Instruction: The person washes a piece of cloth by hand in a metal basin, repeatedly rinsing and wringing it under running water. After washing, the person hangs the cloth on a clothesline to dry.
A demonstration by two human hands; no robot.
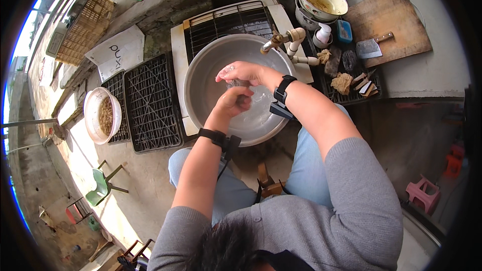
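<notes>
Both my hands are over a wide metal basin [203, 107] with shallow water in it. A small greyish, see-through thing [238, 83] sits between them, mostly hidden by my fingers; its exact kind cannot be made out. My left hand [234, 102] curls around its near side, thumb on top. From the far side my right hand [241, 72] cups it, wet and with some suds on the fingers. A brass tap [268, 46] on a plastic pipe reaches over the basin's far right rim.
Black plastic crates [152, 103] and a pale bowl [90, 114] of brownish bits lie left. A wire rack [233, 19] lies behind the basin. At right are a pump bottle [323, 34], scrubbers [342, 83], stacked bowls [323, 2], and a cleaver [369, 49] on a cutting board [391, 15].
</notes>
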